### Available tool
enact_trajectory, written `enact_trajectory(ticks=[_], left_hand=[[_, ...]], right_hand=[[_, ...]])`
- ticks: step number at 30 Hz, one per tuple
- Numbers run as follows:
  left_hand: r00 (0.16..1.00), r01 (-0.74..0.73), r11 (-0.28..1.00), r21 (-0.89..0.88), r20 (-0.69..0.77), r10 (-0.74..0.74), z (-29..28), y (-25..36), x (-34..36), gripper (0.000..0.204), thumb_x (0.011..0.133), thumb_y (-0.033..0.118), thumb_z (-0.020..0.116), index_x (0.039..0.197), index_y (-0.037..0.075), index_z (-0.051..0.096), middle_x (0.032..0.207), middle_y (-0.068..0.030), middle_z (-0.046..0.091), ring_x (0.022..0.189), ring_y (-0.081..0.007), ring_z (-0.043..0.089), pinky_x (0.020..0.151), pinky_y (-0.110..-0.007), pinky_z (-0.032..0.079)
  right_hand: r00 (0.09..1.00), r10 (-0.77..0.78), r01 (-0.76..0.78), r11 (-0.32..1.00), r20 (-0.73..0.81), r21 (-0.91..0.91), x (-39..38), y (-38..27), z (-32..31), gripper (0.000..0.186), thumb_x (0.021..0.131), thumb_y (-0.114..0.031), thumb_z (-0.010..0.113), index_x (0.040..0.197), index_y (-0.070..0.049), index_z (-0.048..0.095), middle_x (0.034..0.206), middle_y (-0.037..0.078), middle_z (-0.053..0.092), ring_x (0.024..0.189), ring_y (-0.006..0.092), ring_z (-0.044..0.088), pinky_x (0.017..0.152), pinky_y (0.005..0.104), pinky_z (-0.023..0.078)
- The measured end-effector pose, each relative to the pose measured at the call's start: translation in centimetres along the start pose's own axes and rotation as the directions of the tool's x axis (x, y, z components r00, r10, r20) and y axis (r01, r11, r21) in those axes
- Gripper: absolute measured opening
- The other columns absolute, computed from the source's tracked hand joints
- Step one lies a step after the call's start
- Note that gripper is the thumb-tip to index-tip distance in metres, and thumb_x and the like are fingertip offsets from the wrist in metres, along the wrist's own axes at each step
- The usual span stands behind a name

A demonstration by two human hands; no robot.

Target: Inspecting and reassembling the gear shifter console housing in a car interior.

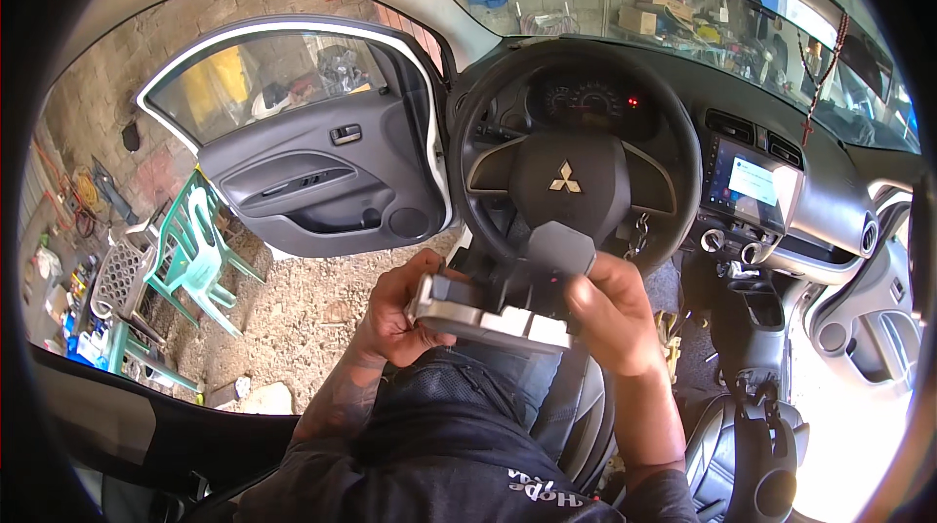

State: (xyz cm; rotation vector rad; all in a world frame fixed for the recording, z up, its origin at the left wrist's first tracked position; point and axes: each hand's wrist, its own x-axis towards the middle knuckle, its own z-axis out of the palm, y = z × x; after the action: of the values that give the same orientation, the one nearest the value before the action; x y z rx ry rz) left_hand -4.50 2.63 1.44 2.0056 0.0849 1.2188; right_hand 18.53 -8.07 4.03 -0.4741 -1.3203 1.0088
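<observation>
Over my lap, below the steering wheel [586, 64], I hold a boxy device [491, 326] with a pale, silvery body and black parts on top; I cannot tell what it is. A flat dark plate [562, 252] stands up from its top at the right. My left hand [406, 310] is closed round the device's left end. My right hand [613, 313] grips its right side by the dark plate, thumb bent over it. Some of my fingertips are hidden. Keys [640, 230] hang at the column behind my right hand.
The left door [361, 172] stands open over gravel [293, 318], with green plastic chairs [210, 250] outside. To the right are a lit dashboard screen [747, 181], the centre console [742, 318] and another open door [859, 338]. A cluttered workbench [703, 30] shows through the windscreen.
</observation>
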Motion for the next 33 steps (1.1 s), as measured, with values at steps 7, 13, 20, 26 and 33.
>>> enact_trajectory(ticks=[7,13,20,26,33], left_hand=[[0.989,-0.001,1.000,0.015,-0.145,0.003,1.2,-0.8,-0.4,0.050,0.079,0.034,0.083,0.103,-0.005,0.063,0.084,-0.0072,0.065,0.075,-0.0120,0.062,0.067,-0.025,0.048],[0.998,-0.006,0.984,0.176,0.061,-0.005,0.4,-0.7,-0.6,0.043,0.075,0.029,0.082,0.098,-0.004,0.067,0.084,-0.0093,0.066,0.072,-0.0159,0.064,0.064,-0.027,0.049],[0.991,0.114,0.993,-0.029,-0.073,-0.116,2.2,-0.8,-0.1,0.055,0.082,0.032,0.076,0.118,-0.004,0.058,0.093,-0.0082,0.066,0.083,-0.0144,0.063,0.072,-0.026,0.049],[0.971,0.206,0.971,-0.123,-0.096,-0.219,3.1,0.5,1.2,0.051,0.094,0.031,0.065,0.128,-0.005,0.051,0.113,-0.0091,0.062,0.103,-0.0145,0.058,0.089,-0.028,0.047],[0.905,0.367,0.903,-0.222,-0.139,-0.402,3.8,1.9,2.2,0.045,0.098,0.029,0.060,0.126,-0.005,0.052,0.110,-0.0066,0.063,0.098,-0.0094,0.058,0.085,-0.024,0.048]], right_hand=[[0.962,0.172,-0.141,0.978,-0.213,0.153,2.9,0.4,0.8,0.026,0.100,-0.023,0.057,0.098,0.001,0.066,0.082,-0.001,0.064,0.076,0.0040,0.054,0.069,0.0214,0.043],[0.863,0.202,0.002,0.915,-0.463,0.404,5.2,1.7,-1.6,0.022,0.097,-0.018,0.055,0.094,0.000,0.066,0.086,0.008,0.068,0.077,0.0150,0.066,0.071,0.0288,0.053],[0.929,0.204,-0.096,0.939,-0.309,0.332,5.3,1.0,-2.4,0.023,0.099,-0.019,0.053,0.101,0.002,0.063,0.091,0.009,0.068,0.078,0.0148,0.066,0.073,0.0275,0.054],[0.905,0.307,-0.158,0.886,-0.295,0.437,6.7,2.5,-2.7,0.026,0.096,-0.020,0.055,0.108,0.002,0.061,0.097,0.013,0.070,0.088,0.0220,0.070,0.081,0.0350,0.056],[0.876,0.453,-0.251,0.724,-0.168,0.643,7.4,4.6,-4.0,0.029,0.096,-0.026,0.058,0.108,0.001,0.062,0.094,0.014,0.071,0.084,0.0233,0.071,0.076,0.0350,0.058]])
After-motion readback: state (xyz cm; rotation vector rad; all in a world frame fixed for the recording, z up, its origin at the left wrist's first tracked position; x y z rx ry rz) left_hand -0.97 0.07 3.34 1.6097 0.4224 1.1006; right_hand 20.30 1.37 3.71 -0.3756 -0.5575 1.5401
